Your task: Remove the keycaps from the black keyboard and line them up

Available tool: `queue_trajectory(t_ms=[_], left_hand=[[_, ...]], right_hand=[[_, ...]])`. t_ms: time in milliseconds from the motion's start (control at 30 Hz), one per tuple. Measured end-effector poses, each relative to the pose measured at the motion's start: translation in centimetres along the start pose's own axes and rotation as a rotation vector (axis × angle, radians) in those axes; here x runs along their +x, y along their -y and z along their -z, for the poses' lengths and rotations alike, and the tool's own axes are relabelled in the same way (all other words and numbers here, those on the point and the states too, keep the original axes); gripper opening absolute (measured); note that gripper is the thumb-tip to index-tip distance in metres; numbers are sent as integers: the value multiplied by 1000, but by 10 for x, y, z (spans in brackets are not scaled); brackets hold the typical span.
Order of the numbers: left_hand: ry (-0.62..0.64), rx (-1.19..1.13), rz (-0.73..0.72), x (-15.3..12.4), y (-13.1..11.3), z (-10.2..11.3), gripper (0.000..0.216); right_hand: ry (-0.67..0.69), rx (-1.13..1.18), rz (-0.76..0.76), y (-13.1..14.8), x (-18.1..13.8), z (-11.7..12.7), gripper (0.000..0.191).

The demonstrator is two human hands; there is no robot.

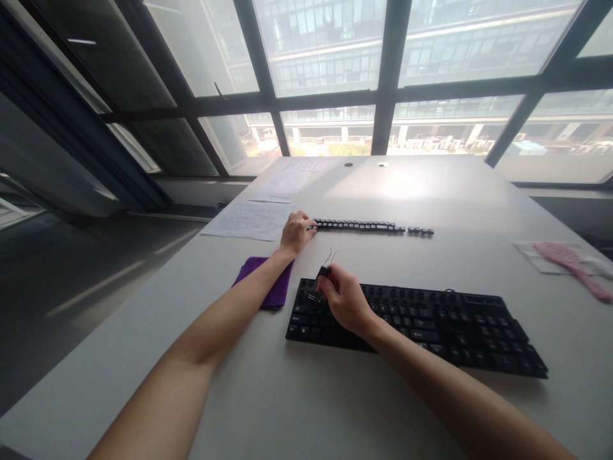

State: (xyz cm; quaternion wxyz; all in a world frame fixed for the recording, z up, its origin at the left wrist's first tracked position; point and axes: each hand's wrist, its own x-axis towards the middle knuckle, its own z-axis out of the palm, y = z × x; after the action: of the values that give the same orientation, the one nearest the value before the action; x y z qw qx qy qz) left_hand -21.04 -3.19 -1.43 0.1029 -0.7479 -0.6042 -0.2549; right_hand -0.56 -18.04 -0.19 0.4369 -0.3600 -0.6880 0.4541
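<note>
A black keyboard (431, 322) lies on the white table (306, 396) in front of me. My right hand (345, 299) is closed on a black binder clip (324, 267) with wire handles, held over the keyboard's left end. Farther back, a row of loose black keycaps (364, 225) lies in a line on the table. My left hand (297, 232) reaches to the left end of that row, fingers curled and pinching there; what they hold is too small to make out.
A purple cloth (268, 287) lies under my left forearm. Printed sheets (251, 220) lie at the left rear of the table. A pink brush (572, 265) rests on a clear bag at the right edge. Large windows stand behind.
</note>
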Motion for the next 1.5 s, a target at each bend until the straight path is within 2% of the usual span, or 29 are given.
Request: queue_trajectory(t_ms=[200,333,467,600,700,800,1000,1133,1333,1500], left_hand=[[-61,-73,94,-5,3,10,21],[-58,-177,151,-16,-10,36,13],[-2,-389,156,-52,-46,72,18],[147,-543,138,-102,-80,93,17],[182,-584,145,-128,-89,95,17],[154,-608,128,-138,-88,91,17],[144,-639,54,-141,-84,87,17],[132,-645,58,-142,-85,87,16],[96,-664,34,-143,-87,85,16],[97,-667,38,-143,-87,83,16]], right_hand=[[-4,5,0,0,-1,0,17],[-105,30,-5,-1,1,-1,16],[-232,72,-40,1,3,4,17],[-122,-54,-15,5,0,12,16],[-56,-182,16,6,-3,13,12],[7,-270,28,4,-4,11,13],[11,-324,23,4,-2,8,17],[55,-363,37,4,-4,9,20],[-2,-390,87,4,-7,10,17],[68,-453,87,5,-6,9,17]])
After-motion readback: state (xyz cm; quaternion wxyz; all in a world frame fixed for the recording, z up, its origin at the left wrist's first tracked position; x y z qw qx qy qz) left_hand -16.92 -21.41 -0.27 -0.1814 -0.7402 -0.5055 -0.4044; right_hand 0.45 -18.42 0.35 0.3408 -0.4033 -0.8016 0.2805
